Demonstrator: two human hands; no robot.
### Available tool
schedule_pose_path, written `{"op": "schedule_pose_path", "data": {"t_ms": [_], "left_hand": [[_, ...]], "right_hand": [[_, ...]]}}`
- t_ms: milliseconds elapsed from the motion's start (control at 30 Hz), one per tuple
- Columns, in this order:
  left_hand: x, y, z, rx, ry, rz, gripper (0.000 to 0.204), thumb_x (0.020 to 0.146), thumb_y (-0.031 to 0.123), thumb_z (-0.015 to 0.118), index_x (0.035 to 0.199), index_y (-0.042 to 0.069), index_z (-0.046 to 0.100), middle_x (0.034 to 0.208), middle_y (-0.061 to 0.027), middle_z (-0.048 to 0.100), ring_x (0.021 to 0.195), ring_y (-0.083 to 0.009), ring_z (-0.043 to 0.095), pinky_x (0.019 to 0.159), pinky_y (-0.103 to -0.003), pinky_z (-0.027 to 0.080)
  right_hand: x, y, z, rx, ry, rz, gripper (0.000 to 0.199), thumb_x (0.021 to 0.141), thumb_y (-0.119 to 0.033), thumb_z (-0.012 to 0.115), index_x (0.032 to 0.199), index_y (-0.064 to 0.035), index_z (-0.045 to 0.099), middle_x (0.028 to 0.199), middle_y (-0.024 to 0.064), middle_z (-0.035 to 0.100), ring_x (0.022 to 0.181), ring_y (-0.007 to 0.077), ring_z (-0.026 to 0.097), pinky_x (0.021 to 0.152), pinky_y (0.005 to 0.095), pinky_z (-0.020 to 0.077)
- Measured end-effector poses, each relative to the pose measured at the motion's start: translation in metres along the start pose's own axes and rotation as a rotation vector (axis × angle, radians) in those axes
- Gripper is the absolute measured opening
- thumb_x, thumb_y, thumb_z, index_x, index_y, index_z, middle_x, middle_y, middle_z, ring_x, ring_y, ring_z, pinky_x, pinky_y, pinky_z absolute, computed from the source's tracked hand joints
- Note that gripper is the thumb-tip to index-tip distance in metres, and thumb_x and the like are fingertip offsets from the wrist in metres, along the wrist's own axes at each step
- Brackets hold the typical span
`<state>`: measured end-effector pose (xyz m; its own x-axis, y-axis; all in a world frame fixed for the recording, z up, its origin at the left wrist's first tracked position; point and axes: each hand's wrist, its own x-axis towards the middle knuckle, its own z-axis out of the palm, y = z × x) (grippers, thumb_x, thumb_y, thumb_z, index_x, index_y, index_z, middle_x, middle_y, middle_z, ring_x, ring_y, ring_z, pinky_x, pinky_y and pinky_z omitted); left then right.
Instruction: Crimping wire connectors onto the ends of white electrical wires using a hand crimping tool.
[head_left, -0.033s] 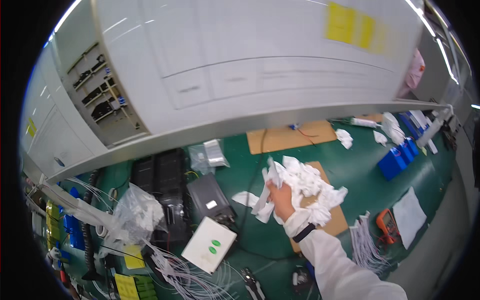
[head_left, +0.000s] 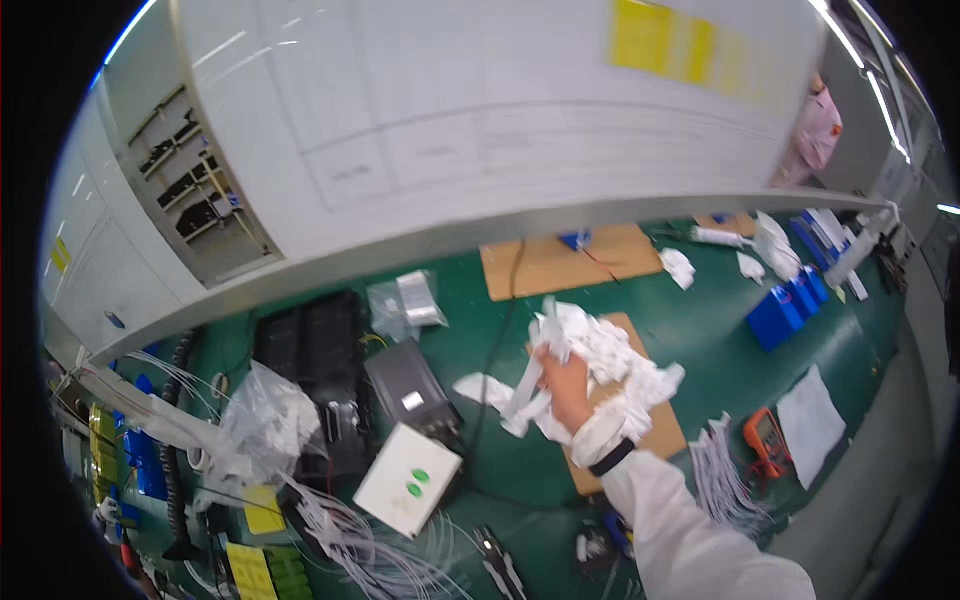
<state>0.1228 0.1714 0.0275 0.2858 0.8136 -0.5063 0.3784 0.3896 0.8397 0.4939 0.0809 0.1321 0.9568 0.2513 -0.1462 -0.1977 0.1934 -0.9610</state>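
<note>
Shelving, grey and white, hangs over the far edge of the green bench (head_left: 700, 330) and takes up most of my view, with a big white sheet (head_left: 480, 110) bearing two yellow rectangular labels (head_left: 665, 45) near its right end. Below it, two brown cardboard sheets lie on the bench, one toward the far edge (head_left: 570, 265) and one under my work (head_left: 665, 425), likely there to spare the mat. A black case (head_left: 310, 350) sits toward the left, with a dark grey box (head_left: 410, 385) beside it and a white square box with two green round marks (head_left: 408, 480) nearer me. A clear plastic bag (head_left: 265, 415) is crumpled at the left, and white wires (head_left: 380, 550) trail along the near edge. Blue boxes (head_left: 785, 310) stand toward the right edge, an orange meter (head_left: 765, 440) and a white paper (head_left: 810, 425) nearer. My right hand (head_left: 567, 390), white-sleeved with a dark wristband, is clenched around a heap of white paper strips (head_left: 610, 370) in the middle of the bench, bunching them together so that they do not scatter; loose ends droop over the cardboard. My left hand is out of sight.
</note>
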Motion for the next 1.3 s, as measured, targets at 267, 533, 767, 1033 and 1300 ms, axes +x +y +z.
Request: {"op": "schedule_pose_path", "data": {"t_ms": [267, 533, 767, 1033, 1300], "left_hand": [[-0.162, -0.075, 0.029, -0.039, -0.075, -0.128, 0.047, 0.100, 0.030, 0.053, 0.140, 0.005, 0.044, 0.133, -0.0100, 0.051, 0.116, -0.0260, 0.051, 0.095, -0.035, 0.043], [-0.326, -0.153, 0.068, -0.079, -0.139, -0.195, 0.049, 0.100, 0.030, 0.052, 0.141, 0.005, 0.043, 0.135, -0.0103, 0.050, 0.118, -0.0267, 0.050, 0.096, -0.035, 0.042], [-0.404, -0.188, 0.102, -0.065, -0.322, -0.134, 0.050, 0.100, 0.029, 0.052, 0.143, 0.005, 0.042, 0.137, -0.0107, 0.049, 0.120, -0.0273, 0.049, 0.098, -0.036, 0.042], [-0.434, -0.168, 0.179, 0.194, -0.584, -0.157, 0.066, 0.095, 0.040, 0.061, 0.151, 0.020, 0.033, 0.136, -0.0135, 0.054, 0.117, -0.0156, 0.056, 0.103, -0.044, 0.042], [-0.472, -0.116, 0.265, 0.082, -0.713, -0.200, 0.027, 0.095, 0.023, 0.061, 0.113, 0.003, 0.056, 0.093, -0.0042, 0.061, 0.080, -0.0164, 0.055, 0.071, -0.032, 0.045]], "right_hand": [[-0.083, -0.180, -0.139, 0.258, -0.044, -0.146, 0.021, 0.091, -0.013, 0.067, 0.106, -0.0029, 0.058, 0.091, 0.0059, 0.065, 0.055, 0.0058, 0.041, 0.050, 0.0239, 0.0354], [-0.211, -0.223, -0.331, 0.211, -0.017, -0.137, 0.016, 0.092, -0.010, 0.064, 0.105, -0.0045, 0.056, 0.087, 0.0052, 0.060, 0.053, 0.0047, 0.043, 0.046, 0.0219, 0.0338], [-0.333, -0.224, -0.488, 0.324, 0.210, 0.016, 0.016, 0.091, -0.007, 0.063, 0.103, -0.0080, 0.053, 0.089, 0.0050, 0.061, 0.051, 0.0054, 0.039, 0.046, 0.0224, 0.0337], [-0.413, -0.215, -0.607, 0.385, 0.595, 0.000, 0.017, 0.091, -0.005, 0.061, 0.104, -0.0079, 0.051, 0.103, 0.0116, 0.062, 0.053, 0.0049, 0.038, 0.047, 0.0227, 0.0355], [-0.438, -0.209, -0.609, 0.344, 0.675, 0.071, 0.016, 0.092, -0.005, 0.059, 0.104, -0.0074, 0.049, 0.102, 0.0140, 0.060, 0.054, 0.0056, 0.040, 0.046, 0.0230, 0.0362]]}}
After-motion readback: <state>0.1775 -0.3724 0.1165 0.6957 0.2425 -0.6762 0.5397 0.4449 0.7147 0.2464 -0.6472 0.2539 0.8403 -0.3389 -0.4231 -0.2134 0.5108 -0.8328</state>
